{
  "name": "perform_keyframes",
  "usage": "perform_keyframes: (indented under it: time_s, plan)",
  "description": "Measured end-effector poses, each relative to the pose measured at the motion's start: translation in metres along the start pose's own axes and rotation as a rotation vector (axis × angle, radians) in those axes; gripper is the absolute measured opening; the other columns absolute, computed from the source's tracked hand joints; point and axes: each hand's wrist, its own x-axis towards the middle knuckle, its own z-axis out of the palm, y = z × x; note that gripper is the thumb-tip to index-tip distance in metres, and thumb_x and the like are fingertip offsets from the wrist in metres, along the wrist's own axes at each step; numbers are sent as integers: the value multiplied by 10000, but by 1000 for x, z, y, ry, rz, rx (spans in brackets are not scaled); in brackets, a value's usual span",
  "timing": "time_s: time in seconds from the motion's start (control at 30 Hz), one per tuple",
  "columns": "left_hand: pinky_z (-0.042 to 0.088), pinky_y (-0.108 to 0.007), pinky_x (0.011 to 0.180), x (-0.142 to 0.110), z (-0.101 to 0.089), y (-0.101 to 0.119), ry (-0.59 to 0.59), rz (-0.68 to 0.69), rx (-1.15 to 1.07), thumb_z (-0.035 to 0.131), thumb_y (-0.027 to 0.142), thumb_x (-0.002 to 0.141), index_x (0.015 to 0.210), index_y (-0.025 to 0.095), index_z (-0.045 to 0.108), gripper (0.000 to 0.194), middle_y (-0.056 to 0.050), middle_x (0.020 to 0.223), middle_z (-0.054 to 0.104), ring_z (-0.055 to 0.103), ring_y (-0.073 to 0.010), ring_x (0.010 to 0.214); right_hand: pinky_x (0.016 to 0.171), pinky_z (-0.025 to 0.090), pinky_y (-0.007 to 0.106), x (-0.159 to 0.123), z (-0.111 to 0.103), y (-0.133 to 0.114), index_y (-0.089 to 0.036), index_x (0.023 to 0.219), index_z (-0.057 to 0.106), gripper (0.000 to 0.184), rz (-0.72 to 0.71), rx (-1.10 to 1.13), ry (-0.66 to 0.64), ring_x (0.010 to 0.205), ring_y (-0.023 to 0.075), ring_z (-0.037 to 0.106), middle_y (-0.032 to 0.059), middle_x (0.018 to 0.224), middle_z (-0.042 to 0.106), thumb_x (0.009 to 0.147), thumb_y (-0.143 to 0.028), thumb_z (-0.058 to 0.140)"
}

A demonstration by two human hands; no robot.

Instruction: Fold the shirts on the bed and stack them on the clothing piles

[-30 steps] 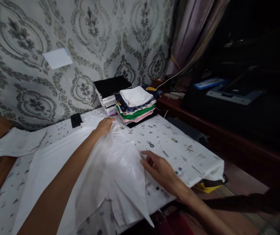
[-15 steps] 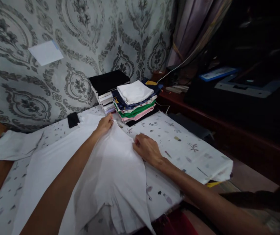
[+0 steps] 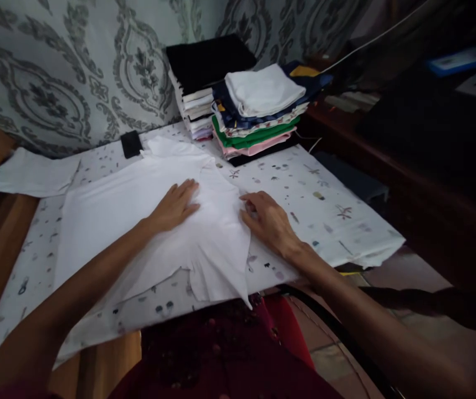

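Observation:
A white shirt [image 3: 108, 205] lies spread on the table, its near right part rumpled into soft folds. My left hand [image 3: 175, 205] rests flat on the shirt, fingers stretched out and the thumb apart. At the shirt's right edge is my right hand [image 3: 269, 221], its fingers bent and its thumb held away from them, with nothing visible in between. Whether its fingertips touch the fabric I cannot tell.
Two stacks of folded clothes stand at the back: one topped by a black cloth [image 3: 208, 61], the other by a white folded cloth [image 3: 262, 88]. A small black item [image 3: 131, 144] lies by the wall. Another white cloth [image 3: 34, 172] is at the left. The patterned table cover [image 3: 324, 221] ends at the right.
My left hand has let go of the shirt's far edge and come nearer, now flat on the fabric. The right hand's fingers have loosened. The view has tilted down.

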Motion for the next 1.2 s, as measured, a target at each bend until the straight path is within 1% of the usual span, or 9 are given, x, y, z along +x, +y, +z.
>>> perform_keyframes:
  time_s: [0.2,0.3,0.4,0.57,0.73,0.9,1.03,1.13,1.2]
  plan:
    - [131,-491,1247,-79,7,61,-106,147,-55,218,604,997,1518,212,295,656,-107,1632,263,198,-240,1517,887,530,423,-46,-7,-19,-200,1010,663,167,-421,87,-8,1042,254,615,119,1110,636,939,-270,529]
    - [192,-450,1248,-106,-1,78,-168,201,-207,261,581,1001,1533,251,279,626,-73,1628,282,248,-222,1503,902,546,425,-40,-5,-30,-201,1010,671,172,-496,108,-69,1050,239,630,116,1132,659,953,-261,521]
    - [263,-437,1230,-118,-12,69,-90,58,-303,267,530,1020,1535,287,284,570,-39,1629,282,284,-207,1490,939,542,452,-12,10,-41,-200,1063,676,216,-558,97,-102,1091,240,632,114,1182,673,967,-266,494]
    - [227,-429,1236,-104,-20,10,107,-333,-217,248,548,1012,1536,176,296,644,-114,1640,226,219,-227,1512,1060,469,458,52,67,-77,-140,1243,634,340,-616,-1,-199,1262,261,565,160,1345,619,973,-223,444]
    - [163,-475,1236,-98,-17,-59,170,-493,17,275,501,1008,1523,133,319,634,-139,1629,239,176,-236,1521,1174,304,483,114,112,-102,-107,1427,487,476,-661,-127,-336,1438,275,369,177,1529,436,998,-305,430]
    - [246,-520,1197,-144,-19,-139,261,-744,180,272,486,996,1494,125,386,625,-153,1594,326,256,-275,1497,1176,258,485,180,107,-72,-161,1396,517,428,-470,-220,-295,1444,262,348,149,1528,444,1006,-310,421]
    - [345,-514,1146,-176,-27,-195,381,-842,239,271,478,984,1411,80,479,619,-208,1504,462,408,-311,1421,1106,343,365,233,96,-56,-146,1182,652,311,-317,-233,-224,1286,235,514,141,1322,617,993,-235,422]
    - [356,-476,1147,-173,-43,-219,447,-813,280,272,431,980,1349,56,510,578,-218,1456,506,455,-310,1376,1030,401,339,276,102,-66,-124,1154,651,328,-231,-220,-185,1192,237,567,155,1276,623,995,-196,374]
    - [360,-460,1143,-160,-58,-231,421,-790,314,284,366,973,1348,53,497,534,-219,1449,503,463,-309,1359,987,435,334,307,113,-79,-126,1211,624,317,-151,-203,-175,1175,241,578,158,1307,601,978,-179,416]
